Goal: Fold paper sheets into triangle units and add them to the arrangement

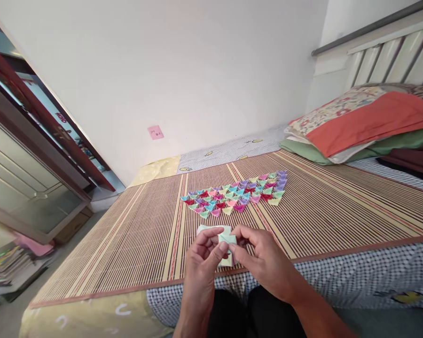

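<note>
Between my two hands is a small piece of pale green folded paper [227, 239]. My left hand [206, 256] pinches its left side with thumb and fingers. On the other side, my right hand [259, 251] grips the right edge the same way. Under and behind the hands lie pale paper sheets [211, 229] on the striped mat, partly hidden by my fingers. Farther back, several rows of small folded paper triangles [232, 195] in many colours are laid out on the mat.
A striped bamboo mat [127, 239] covers the bed. Pillows in orange and floral cloth [366, 117] are stacked at the far right by the white headboard [395, 58]. A wall stands behind the bed, with a pink paper [155, 132]. At left is a glass-panelled door [31, 173].
</note>
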Demonstrator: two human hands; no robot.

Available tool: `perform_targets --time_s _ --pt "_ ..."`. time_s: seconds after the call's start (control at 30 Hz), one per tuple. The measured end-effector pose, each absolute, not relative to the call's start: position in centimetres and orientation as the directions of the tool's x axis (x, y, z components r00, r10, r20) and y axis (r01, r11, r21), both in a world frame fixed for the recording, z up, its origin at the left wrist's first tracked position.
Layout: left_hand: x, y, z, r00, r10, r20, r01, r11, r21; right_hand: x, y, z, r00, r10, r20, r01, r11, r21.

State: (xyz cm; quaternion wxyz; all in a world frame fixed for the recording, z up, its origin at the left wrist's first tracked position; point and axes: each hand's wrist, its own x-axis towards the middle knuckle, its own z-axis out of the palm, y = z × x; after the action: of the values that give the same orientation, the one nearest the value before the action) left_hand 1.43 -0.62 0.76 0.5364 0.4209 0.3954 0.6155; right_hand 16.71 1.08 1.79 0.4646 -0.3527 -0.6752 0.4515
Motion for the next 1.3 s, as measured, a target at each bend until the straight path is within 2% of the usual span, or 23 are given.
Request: perform_targets --time_s 0.1,0.2,0.33,0.47,0.6,0.73,0.8,0.87,1.0,1.07,1.3 --pt "1.2 -1.0 1.0 -0.047 0.987 0.152 -0.213 -0.159 0.964 17.4 1.2 2.3 -0.376 0.881 0.286 0.076 0.337 -0.939" --pt "1.5 -1.4 0.7 -0.141 0.966 0.218 -0.179 -0.241 0.954 17.6 1.2 2.1 -0.390 0.876 0.284 0.026 0.319 -0.948" --pt "2.4 -1.6 -0.1 -0.243 0.947 0.209 -0.238 -0.267 0.934 17.1 0.9 1.3 -0.335 0.891 0.307 -0.047 0.310 -0.950" --pt "2.4 -1.3 0.1 -0.164 0.972 0.170 -0.264 -0.209 0.942 16.9 0.8 1.0 -0.233 0.915 0.330 -0.036 0.331 -0.943" --pt "1.7 -1.0 0.7 -0.081 0.979 0.188 -0.073 -0.194 0.978 17.5 0.9 1.3 -0.214 0.924 0.317 -0.031 0.318 -0.948" --pt "1.7 -1.1 0.8 -0.151 0.937 0.314 0.170 -0.288 0.942 17.9 0.6 1.4 -0.201 0.913 0.356 0.027 0.369 -0.929" --pt "2.0 -1.2 0.9 -0.179 0.925 0.336 0.236 -0.291 0.927 17.8 0.4 1.4 -0.179 0.906 0.383 0.054 0.398 -0.916" --pt "2.3 -1.3 0.9 -0.188 0.931 0.312 0.188 -0.278 0.942 17.8 0.4 1.3 -0.152 0.894 0.422 0.081 0.437 -0.896" --pt "2.6 -1.3 0.9 -0.198 0.944 0.262 -0.081 -0.282 0.956 17.7 0.4 1.3 -0.099 0.849 0.519 0.074 0.527 -0.847" --pt "2.6 -1.3 0.7 -0.221 0.939 0.264 -0.157 -0.302 0.940 17.7 0.3 1.3 -0.088 0.823 0.561 0.040 0.565 -0.824" --pt "2.3 -1.4 0.6 -0.318 0.892 0.322 -0.107 -0.371 0.922 17.0 0.2 1.0 -0.084 0.793 0.603 -0.041 0.602 -0.798"
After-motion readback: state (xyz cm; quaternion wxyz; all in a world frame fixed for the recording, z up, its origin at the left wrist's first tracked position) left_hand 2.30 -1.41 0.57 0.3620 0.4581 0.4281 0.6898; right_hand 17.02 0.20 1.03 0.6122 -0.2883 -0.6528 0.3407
